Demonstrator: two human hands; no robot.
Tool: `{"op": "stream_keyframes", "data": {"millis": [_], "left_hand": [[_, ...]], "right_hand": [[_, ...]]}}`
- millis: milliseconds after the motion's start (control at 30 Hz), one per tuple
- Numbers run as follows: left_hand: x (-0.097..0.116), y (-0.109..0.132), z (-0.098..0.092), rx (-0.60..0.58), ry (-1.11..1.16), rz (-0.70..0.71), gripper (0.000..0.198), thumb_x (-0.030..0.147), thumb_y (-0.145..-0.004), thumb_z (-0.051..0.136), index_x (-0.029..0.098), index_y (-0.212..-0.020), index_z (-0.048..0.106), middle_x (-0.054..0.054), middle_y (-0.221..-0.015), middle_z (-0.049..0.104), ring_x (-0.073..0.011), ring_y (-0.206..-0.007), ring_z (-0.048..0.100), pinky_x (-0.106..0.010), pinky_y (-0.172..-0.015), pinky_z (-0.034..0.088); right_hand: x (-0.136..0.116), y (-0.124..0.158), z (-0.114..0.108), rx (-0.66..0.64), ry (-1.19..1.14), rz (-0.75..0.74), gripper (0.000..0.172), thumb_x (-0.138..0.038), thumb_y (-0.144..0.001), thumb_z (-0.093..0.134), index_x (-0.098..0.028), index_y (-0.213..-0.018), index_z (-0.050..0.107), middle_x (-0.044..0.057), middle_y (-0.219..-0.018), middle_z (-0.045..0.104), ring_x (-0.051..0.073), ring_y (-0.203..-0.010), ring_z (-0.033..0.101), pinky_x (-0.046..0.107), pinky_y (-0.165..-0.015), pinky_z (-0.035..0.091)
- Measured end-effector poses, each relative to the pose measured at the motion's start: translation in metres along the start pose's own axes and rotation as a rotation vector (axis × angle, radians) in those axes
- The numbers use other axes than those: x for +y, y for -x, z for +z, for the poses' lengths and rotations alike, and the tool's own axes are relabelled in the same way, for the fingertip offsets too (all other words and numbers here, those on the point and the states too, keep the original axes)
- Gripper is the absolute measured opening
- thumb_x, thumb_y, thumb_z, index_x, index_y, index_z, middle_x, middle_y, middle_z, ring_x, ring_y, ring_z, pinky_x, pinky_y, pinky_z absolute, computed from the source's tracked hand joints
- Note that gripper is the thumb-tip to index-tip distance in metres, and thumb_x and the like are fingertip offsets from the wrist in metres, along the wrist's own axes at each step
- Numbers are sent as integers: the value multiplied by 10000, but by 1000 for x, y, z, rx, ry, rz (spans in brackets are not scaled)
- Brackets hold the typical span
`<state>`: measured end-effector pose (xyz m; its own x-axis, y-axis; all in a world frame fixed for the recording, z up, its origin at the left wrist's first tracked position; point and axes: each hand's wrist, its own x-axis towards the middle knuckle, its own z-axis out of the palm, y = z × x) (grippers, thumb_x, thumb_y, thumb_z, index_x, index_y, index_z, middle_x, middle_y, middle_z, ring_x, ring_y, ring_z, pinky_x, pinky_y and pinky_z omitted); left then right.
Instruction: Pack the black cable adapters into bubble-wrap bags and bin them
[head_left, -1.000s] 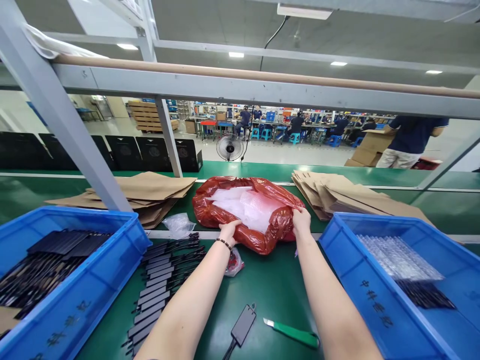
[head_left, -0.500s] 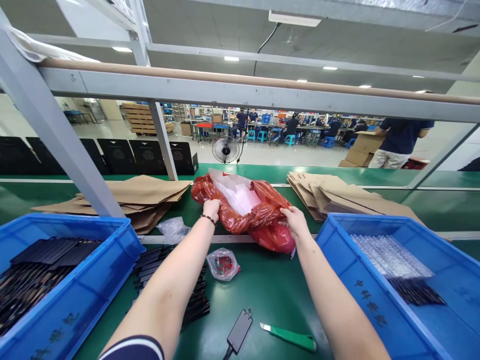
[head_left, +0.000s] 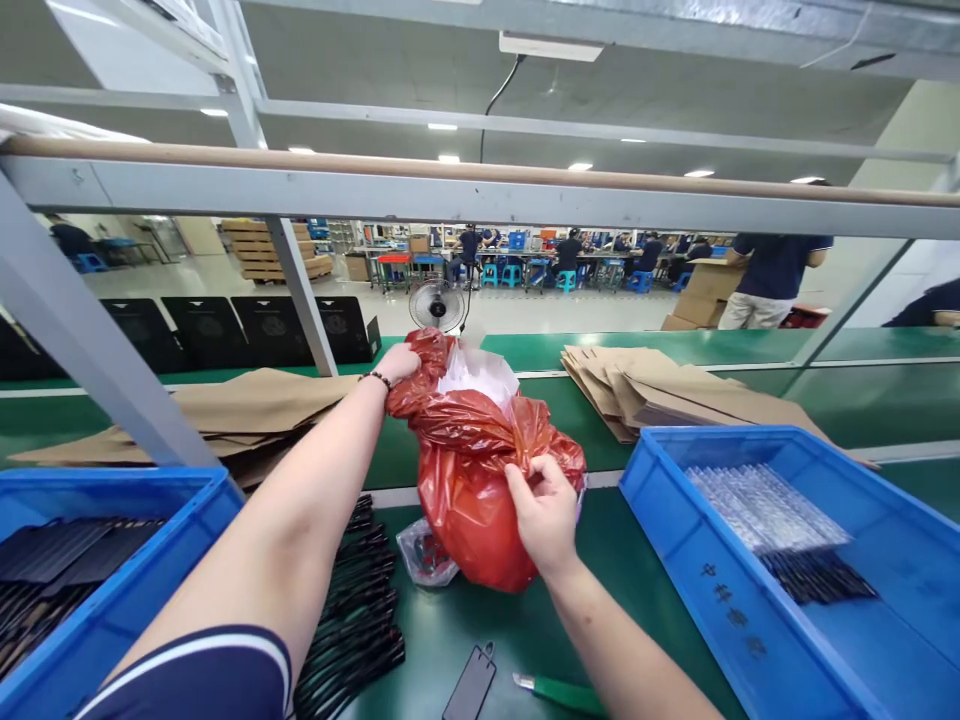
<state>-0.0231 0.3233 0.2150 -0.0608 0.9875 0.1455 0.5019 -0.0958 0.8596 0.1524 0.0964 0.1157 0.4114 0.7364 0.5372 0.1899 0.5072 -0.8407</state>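
Note:
A red plastic bag (head_left: 476, 500) with white sheet-like material (head_left: 480, 376) showing in its mouth is held up over the green bench. My left hand (head_left: 399, 364) is closed on the bag's rim at the far left. My right hand (head_left: 546, 510) pinches the gathered rim on the near right side. Partly behind the bag lies a small clear bag of red pieces (head_left: 426, 555). Below are a flat black device with a loop (head_left: 471, 684) and a green-handled knife (head_left: 559, 692), partly covered by my right forearm. Several black cabled items (head_left: 356, 620) lie beside my left arm.
Blue bins stand left (head_left: 187, 495) and right (head_left: 675, 520), holding black items and clear-wrapped pieces. Flat brown cardboard sheets (head_left: 247, 405) lie left, with more cardboard (head_left: 675, 390) right. A metal frame (head_left: 450, 195) crosses above. A fan (head_left: 436, 305) and people are beyond.
The red bag has come nearer and hangs more upright, its lower part now in front of the small clear bag. My left hand has moved left and up, my right hand down and left.

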Motion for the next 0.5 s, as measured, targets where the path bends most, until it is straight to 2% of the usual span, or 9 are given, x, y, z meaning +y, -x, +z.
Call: {"op": "stream_keyframes", "data": {"millis": [100, 200, 267, 367, 400, 467, 500], "left_hand": [[50, -20, -6, -8, -178, 184, 86, 160, -714, 617, 119, -787, 639, -81, -866, 645, -220, -919, 573, -302, -812, 435], [98, -36, -9, 6, -308, 338, 180, 80, -626, 596, 118, -793, 652, -98, -925, 650, -265, -1038, 524, -280, -867, 381], [119, -42, -6, 10, -365, 413, 256, 79, -601, 577, 126, -841, 654, -88, -987, 641, -267, -1084, 496, -272, -888, 357], [128, -38, 7, -31, -452, 522, 273, 92, -603, 546, 160, -842, 659, -46, -977, 647, -236, -1050, 519, -254, -873, 357], [124, -34, 13, -73, -480, 554, 264, 80, -601, 533, 172, -811, 664, -30, -928, 656, -222, -1007, 543, -248, -853, 367], [109, -24, 26, -198, -478, 573, 266, 28, -578, 507, 182, -721, 670, -4, -787, 662, -198, -894, 586, -238, -802, 388], [100, -17, 32, -263, -437, 557, 274, -2, -561, 498, 179, -676, 669, 2, -719, 655, -192, -841, 598, -235, -778, 396]], "right_hand": [[12, 6, 21, 34, 9, -63, 242, -298, -795, 558, -204, -642, 396, -41, -645, 399, 109, -592, 409, 229, -582, 376], [34, 4, 53, 23, 13, -71, 217, -284, -798, 544, -206, -644, 412, -23, -680, 440, 127, -651, 446, 252, -638, 404], [48, 1, 78, -63, 41, -46, 163, -261, -792, 533, -207, -658, 457, -9, -697, 490, 144, -693, 480, 272, -674, 425], [58, 0, 97, -386, 91, -112, 35, -205, -770, 519, -207, -771, 555, 25, -810, 588, 166, -792, 548, 296, -738, 458], [58, 0, 95, -497, 107, -191, 88, -195, -767, 512, -207, -829, 574, 40, -878, 608, 171, -840, 563, 305, -771, 462], [54, -3, 73, -608, 162, -400, 183, -195, -772, 495, -213, -933, 581, 65, -1000, 608, 188, -945, 559, 338, -846, 447], [51, -8, 54, -571, 211, -501, 205, -195, -780, 475, -224, -954, 579, 69, -1029, 602, 200, -979, 549, 378, -891, 419]]}}
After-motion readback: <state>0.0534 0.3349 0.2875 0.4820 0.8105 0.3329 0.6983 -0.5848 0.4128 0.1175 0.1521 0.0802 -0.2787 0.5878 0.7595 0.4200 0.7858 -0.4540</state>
